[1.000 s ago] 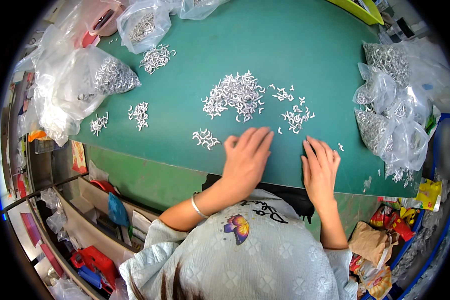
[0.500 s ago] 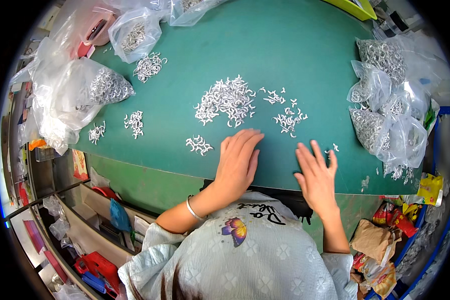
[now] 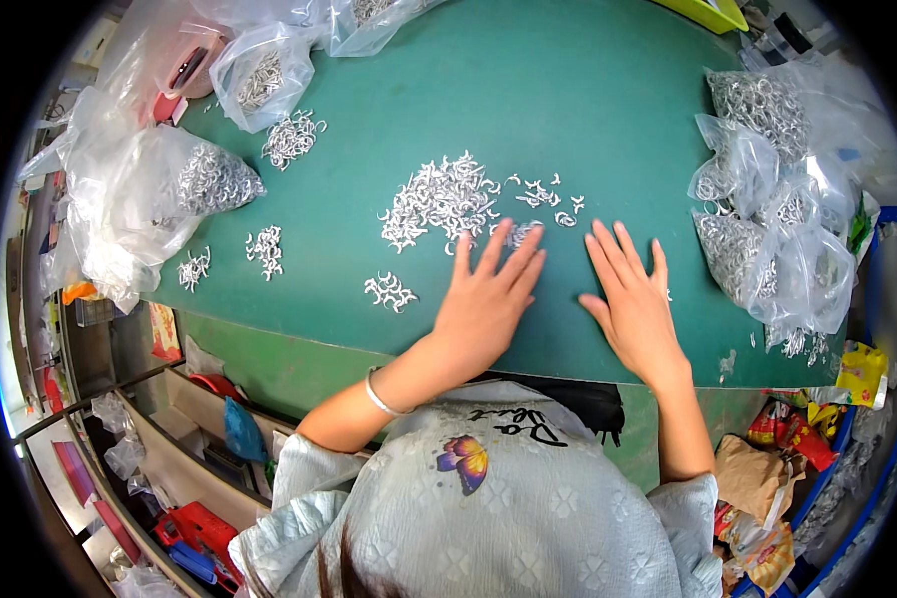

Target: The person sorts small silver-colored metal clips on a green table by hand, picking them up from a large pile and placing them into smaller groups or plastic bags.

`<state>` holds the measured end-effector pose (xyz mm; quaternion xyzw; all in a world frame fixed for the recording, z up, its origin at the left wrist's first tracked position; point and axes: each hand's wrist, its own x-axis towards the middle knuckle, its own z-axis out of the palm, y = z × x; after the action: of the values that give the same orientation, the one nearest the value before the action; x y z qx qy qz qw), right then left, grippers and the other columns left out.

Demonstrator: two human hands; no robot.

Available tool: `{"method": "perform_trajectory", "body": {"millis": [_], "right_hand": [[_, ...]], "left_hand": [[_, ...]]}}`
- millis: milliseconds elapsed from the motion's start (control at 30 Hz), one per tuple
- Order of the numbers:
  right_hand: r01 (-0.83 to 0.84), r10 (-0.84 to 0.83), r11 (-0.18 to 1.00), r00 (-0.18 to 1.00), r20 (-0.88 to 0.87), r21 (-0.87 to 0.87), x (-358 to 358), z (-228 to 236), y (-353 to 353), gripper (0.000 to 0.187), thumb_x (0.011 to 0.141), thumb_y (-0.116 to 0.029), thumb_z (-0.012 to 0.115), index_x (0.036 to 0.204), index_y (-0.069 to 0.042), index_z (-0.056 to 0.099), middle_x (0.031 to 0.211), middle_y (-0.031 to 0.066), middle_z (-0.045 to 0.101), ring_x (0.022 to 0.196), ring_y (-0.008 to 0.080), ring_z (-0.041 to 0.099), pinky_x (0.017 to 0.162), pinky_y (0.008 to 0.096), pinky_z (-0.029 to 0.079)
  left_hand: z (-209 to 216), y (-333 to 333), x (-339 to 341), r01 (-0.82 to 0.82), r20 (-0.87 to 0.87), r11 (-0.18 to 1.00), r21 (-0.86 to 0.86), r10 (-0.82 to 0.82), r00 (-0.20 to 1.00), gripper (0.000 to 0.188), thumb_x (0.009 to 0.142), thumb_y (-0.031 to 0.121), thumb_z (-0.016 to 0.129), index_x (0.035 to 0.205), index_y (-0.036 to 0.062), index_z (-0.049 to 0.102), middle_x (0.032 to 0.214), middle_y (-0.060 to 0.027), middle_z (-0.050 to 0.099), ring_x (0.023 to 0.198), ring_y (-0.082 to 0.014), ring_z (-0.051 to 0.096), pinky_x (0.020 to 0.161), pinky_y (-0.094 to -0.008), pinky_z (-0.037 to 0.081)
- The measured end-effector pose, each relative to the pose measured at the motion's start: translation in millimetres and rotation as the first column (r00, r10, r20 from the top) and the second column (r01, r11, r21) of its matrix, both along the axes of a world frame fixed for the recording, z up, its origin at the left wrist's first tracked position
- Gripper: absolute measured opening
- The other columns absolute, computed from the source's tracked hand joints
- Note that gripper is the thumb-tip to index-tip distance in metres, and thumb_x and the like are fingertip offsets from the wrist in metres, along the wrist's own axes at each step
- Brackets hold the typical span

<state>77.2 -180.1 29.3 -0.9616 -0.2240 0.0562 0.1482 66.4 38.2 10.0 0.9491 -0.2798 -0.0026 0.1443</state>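
The main pile of small curved silver metal pieces (image 3: pixel 431 204) lies on the green tabletop in front of me. My left hand (image 3: pixel 486 304) is open, fingers spread, with its fingertips at the near right edge of that pile. A few pieces (image 3: pixel 524 232) show at those fingertips, partly covered by them. To the right, my right hand (image 3: pixel 636 307) is open too, stretched flat over the table and holding nothing. Beyond the hands lies a loose scatter of pieces (image 3: pixel 536 193). A small separate heap (image 3: pixel 390 292) sits left of my left hand.
More small heaps (image 3: pixel 265 251) of the pieces lie at the left. Clear plastic bags filled with pieces stand at the left (image 3: pixel 214 179) and the right (image 3: pixel 757 110). A yellow tray (image 3: pixel 713 12) is at the far right. Below the table's left edge are drawers (image 3: pixel 209 419).
Both hands have moved farther over the table, and the left fingers have spread. The small group right of the main pile has shifted left to the left fingertips; a few pieces stay behind.
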Motion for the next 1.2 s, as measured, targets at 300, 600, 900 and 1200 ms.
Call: {"method": "perform_trajectory", "body": {"millis": [300,600,900,1200], "right_hand": [[0.197,-0.187,0.970,0.979,0.081,-0.142,-41,14,-24,0.065,0.085,-0.024,0.067,0.142,-0.002,0.043,0.154,0.0087,0.035,0.145,0.0307,0.026,0.114,0.0622,0.015],[0.241,-0.240,0.970,0.971,-0.017,0.031,-30,13,-33,0.053,0.093,-0.017,0.057,0.142,-0.003,0.044,0.150,0.0118,0.042,0.143,0.0291,0.032,0.116,0.0598,0.009],[0.217,-0.210,0.970,0.975,0.074,-0.108,-35,3,-8,0.058,0.086,-0.027,0.067,0.137,-0.004,0.051,0.150,0.0056,0.040,0.145,0.0314,0.026,0.112,0.0666,0.014],[0.217,-0.213,0.975,0.973,0.085,-0.038,-36,14,-12,0.052,0.089,-0.024,0.064,0.134,-0.002,0.052,0.147,0.0080,0.043,0.144,0.0297,0.028,0.112,0.0657,0.015]], "left_hand": [[1,0,-11,-0.069,-0.054,0.990,-0.123,0.063,0.997,0.050,0.086,0.004,0.060,0.133,-0.0036,0.049,0.153,-0.0205,0.032,0.143,-0.0359,0.030,0.113,-0.0573,0.024],[6,7,-12,-0.121,-0.097,0.972,-0.201,0.103,0.990,0.051,0.082,-0.005,0.059,0.133,-0.0006,0.050,0.152,-0.0176,0.035,0.142,-0.0352,0.032,0.113,-0.0606,0.023],[7,-12,-8,-0.065,-0.097,0.975,-0.211,0.046,0.994,0.050,0.084,-0.005,0.058,0.133,-0.0018,0.049,0.151,-0.0171,0.036,0.142,-0.0351,0.032,0.112,-0.0615,0.021],[8,-2,-7,-0.092,-0.098,0.985,-0.149,0.078,0.992,0.057,0.084,-0.001,0.059,0.139,0.0001,0.044,0.153,-0.0155,0.035,0.142,-0.0364,0.030,0.112,-0.0617,0.021]]}}
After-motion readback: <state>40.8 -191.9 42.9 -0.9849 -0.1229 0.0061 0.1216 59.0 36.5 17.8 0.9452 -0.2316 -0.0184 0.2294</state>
